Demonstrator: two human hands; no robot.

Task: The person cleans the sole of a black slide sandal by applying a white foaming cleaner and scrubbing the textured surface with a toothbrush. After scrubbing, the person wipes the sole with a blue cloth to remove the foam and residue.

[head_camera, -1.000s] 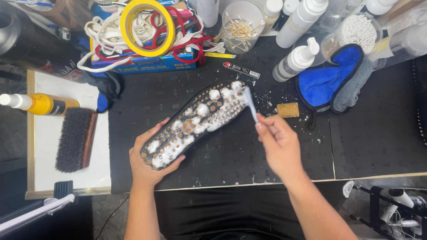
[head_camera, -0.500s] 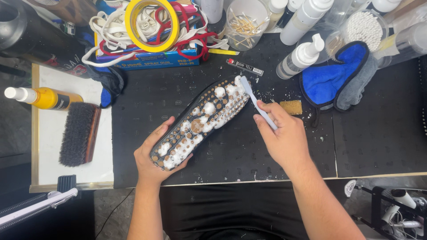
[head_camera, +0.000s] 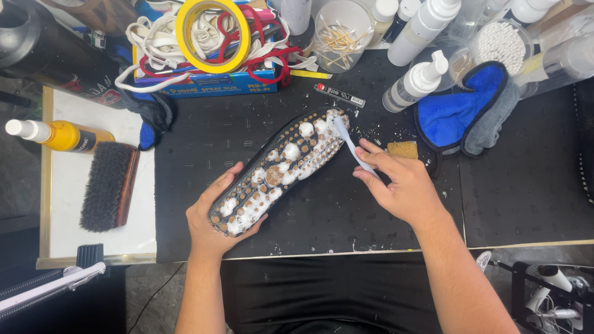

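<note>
The shoe (head_camera: pixel 278 170) lies sole up on the black mat (head_camera: pixel 507 198), slanted, with white foam on its studs. The left hand (head_camera: pixel 213 216) is closed around the heel end and keeps it steady. The right hand (head_camera: pixel 396 185) grips a small white brush (head_camera: pixel 349 145), and the brush head touches the sole at the toe end. To scrub well, I think the strokes must be short and go between the studs, with light pressure, while the left hand holds firm so the shoe does not turn. A yellow sponge (head_camera: pixel 403 149) lies just beside the right hand, and a blue cloth (head_camera: pixel 455 111) is near.
</note>
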